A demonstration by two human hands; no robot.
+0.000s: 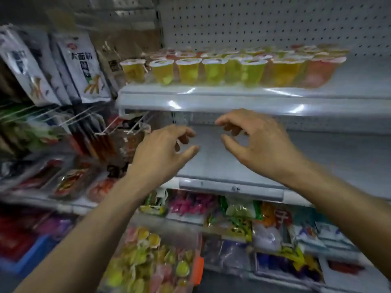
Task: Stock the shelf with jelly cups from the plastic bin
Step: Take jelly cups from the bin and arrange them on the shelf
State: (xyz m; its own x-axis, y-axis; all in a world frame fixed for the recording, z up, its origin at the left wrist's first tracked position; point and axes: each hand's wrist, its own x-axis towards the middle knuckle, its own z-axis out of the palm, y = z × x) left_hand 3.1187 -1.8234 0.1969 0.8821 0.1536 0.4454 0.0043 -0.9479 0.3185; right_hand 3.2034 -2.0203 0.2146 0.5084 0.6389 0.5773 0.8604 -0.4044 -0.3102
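Note:
Rows of yellow, green and red jelly cups [213, 70] stand upright on the upper white shelf [211, 98]. Below them lies a bare white middle shelf [317, 157]. My left hand [165, 151] and my right hand [260, 142] hover side by side in front of that middle shelf, fingers loosely curled, holding nothing. At the bottom centre a plastic bin [197, 269] with an orange edge holds several loose jelly cups [148, 256]. The frame is blurred by motion.
Snack bags [84, 66] hang on wire hooks at the left, with packaged snacks [69, 182] below them. A lower shelf holds colourful candy packs [243, 220]. A blue crate [29, 256] sits at the bottom left. White pegboard [275, 22] backs the shelves.

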